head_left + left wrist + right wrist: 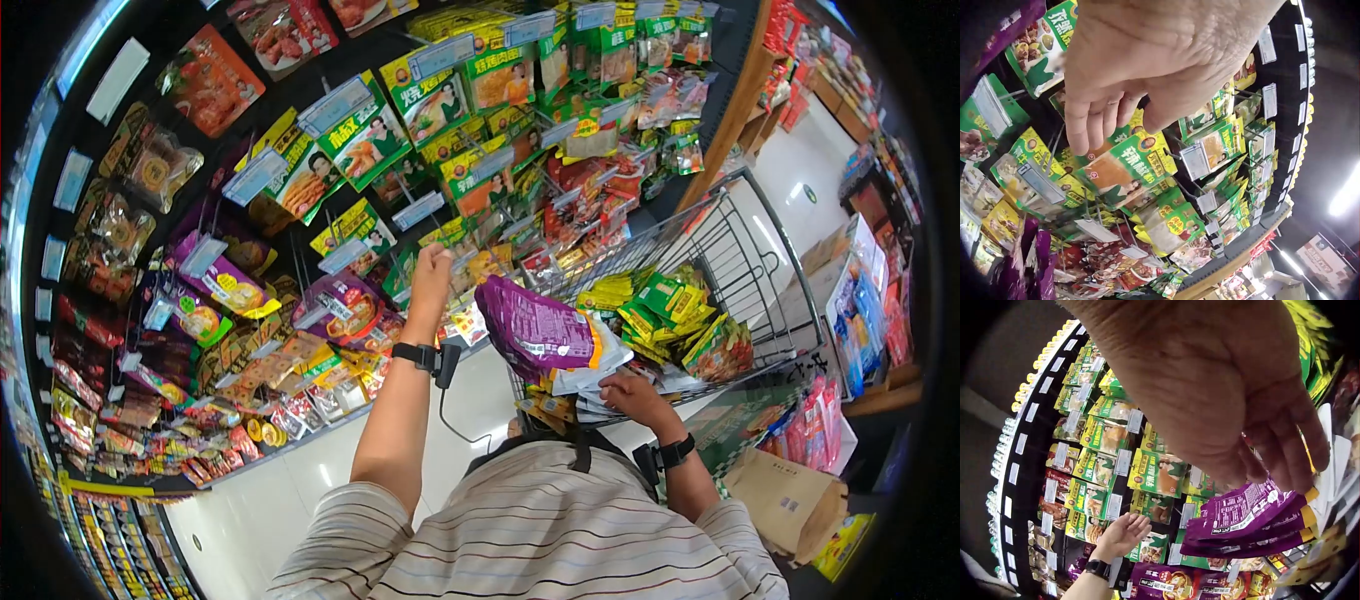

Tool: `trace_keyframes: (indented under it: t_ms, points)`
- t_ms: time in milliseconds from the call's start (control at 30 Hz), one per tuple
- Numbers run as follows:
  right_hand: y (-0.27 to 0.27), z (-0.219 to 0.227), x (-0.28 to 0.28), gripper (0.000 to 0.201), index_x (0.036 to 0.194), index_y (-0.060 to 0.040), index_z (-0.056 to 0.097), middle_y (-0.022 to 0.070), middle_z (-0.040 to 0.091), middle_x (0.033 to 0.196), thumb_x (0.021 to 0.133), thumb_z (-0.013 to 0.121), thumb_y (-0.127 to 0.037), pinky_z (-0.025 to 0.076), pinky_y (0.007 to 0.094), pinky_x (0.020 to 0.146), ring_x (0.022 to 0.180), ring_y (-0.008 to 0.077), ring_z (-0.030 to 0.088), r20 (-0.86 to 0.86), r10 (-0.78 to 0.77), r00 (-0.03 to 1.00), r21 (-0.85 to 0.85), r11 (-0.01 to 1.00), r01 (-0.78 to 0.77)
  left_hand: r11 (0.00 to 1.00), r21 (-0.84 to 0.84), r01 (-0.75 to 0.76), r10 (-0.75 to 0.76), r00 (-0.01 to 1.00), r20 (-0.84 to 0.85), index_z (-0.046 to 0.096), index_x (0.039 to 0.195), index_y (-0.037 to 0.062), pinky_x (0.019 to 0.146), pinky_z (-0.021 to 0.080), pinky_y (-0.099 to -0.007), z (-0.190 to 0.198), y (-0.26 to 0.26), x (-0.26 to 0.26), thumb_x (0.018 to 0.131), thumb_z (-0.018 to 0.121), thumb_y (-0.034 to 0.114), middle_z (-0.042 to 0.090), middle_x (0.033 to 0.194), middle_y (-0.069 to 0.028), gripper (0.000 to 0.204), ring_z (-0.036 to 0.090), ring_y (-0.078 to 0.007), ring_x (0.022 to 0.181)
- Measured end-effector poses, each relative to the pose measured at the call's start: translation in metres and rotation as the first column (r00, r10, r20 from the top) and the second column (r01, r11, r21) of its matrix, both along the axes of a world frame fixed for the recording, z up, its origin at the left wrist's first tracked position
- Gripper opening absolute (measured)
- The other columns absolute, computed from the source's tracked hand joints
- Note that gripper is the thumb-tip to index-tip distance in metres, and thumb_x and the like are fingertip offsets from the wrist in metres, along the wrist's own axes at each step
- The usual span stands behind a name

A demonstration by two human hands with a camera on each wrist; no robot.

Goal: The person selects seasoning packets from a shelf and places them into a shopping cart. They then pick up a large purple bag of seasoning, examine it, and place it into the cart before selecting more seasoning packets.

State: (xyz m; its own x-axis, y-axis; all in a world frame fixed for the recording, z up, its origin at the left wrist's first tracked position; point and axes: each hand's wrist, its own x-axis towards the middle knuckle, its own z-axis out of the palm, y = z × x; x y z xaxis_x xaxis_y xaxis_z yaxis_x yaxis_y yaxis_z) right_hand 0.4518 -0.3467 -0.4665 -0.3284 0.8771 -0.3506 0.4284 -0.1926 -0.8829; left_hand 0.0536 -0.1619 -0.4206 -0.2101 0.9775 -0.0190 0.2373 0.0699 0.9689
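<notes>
My left hand (433, 275) is raised at the hanging packets in the head view, its fingers loosely bent. In the left wrist view it overlaps a green-and-yellow snack packet (1129, 172) on a hook, with nothing visible in its grasp. My right hand (640, 400) is over the near end of the shopping cart (790, 240), beside purple food packets (540, 325). Seen from the right wrist, the relaxed fingers (1291, 447) overlap the packets' yellow-edged end, close to pale sheet-like ends (1338, 462). Green-and-yellow packets (665, 305) are heaped in the cart.
A dark shelf wall with rows of hooked packets and price tags (345, 105) runs along the left and front. To the cart's right stand a cardboard box (785, 500) and a display of pink packets (810, 425). Pale tiled floor (270, 500) shows below the shelf.
</notes>
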Motion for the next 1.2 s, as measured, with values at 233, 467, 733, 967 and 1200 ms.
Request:
trace_keyframes:
  t_ms: [233,467,733,967,1200]
  points:
    - [-0.024,-0.004,-0.017,0.025,0.111,-0.002,0.066,0.0041,0.067,0.085,0.097,0.059,-0.021,0.051,0.0281,0.074,0.079,0.0117,0.062,0.083,-0.027,0.996,0.004,1.0,0.027,0.995,0.064,0.07,-0.066,0.996,-0.061,0.051,0.13,-0.0016,0.095,0.047,-0.0371,-0.048,0.033,0.005,0.094,0.06,0.027,0.063,0.117,-0.0188,0.047,0.061,-0.0244,0.106]
    - [-0.026,-0.006,-0.028,0.025,0.116,0.0005,0.064,0.0042,0.068,0.089,0.097,0.057,-0.016,0.053,0.0268,0.074,0.079,0.0121,0.064,0.003,-0.04,0.999,-0.039,0.998,0.04,0.941,-0.092,0.326,-0.322,0.945,0.058,0.047,0.135,-0.0015,0.095,0.047,-0.0355,-0.033,-0.031,0.016,0.095,0.063,0.033,0.06,0.125,-0.0181,0.055,0.059,-0.0241,0.113]
    - [0.009,0.0,-0.068,0.026,0.116,0.0002,0.064,0.0049,0.068,0.088,0.096,0.057,-0.015,0.053,0.0269,0.074,0.078,0.0128,0.065,-0.017,0.118,0.993,0.02,0.993,-0.117,0.946,-0.234,0.225,-0.209,0.974,0.089,0.054,0.131,0.0013,0.085,0.051,-0.0316,-0.015,-0.114,-0.055,0.096,0.059,0.038,0.063,0.119,-0.0105,0.05,0.061,-0.0185,0.104]
    - [0.038,0.039,-0.119,0.029,0.113,-0.0025,0.065,0.0076,0.07,0.087,0.095,0.059,-0.024,0.053,0.0309,0.072,0.079,0.0171,0.068,0.02,0.282,0.959,0.071,0.956,-0.283,0.942,-0.305,0.14,-0.103,0.986,0.134,0.057,0.126,0.0015,0.084,0.053,-0.0336,0.005,-0.199,-0.115,0.099,0.055,0.038,0.064,0.115,-0.0087,0.045,0.064,-0.0197,0.105]
    - [0.048,0.031,-0.146,0.031,0.113,-0.0023,0.065,0.0077,0.07,0.093,0.095,0.06,-0.027,0.053,0.0295,0.077,0.085,0.0159,0.068,-0.037,0.371,0.928,0.03,0.928,-0.37,0.926,-0.377,-0.003,0.083,0.977,0.195,0.058,0.123,0.0015,0.084,0.054,-0.0352,-0.009,-0.242,-0.137,0.098,0.055,0.041,0.065,0.116,-0.0115,0.047,0.066,-0.024,0.104]
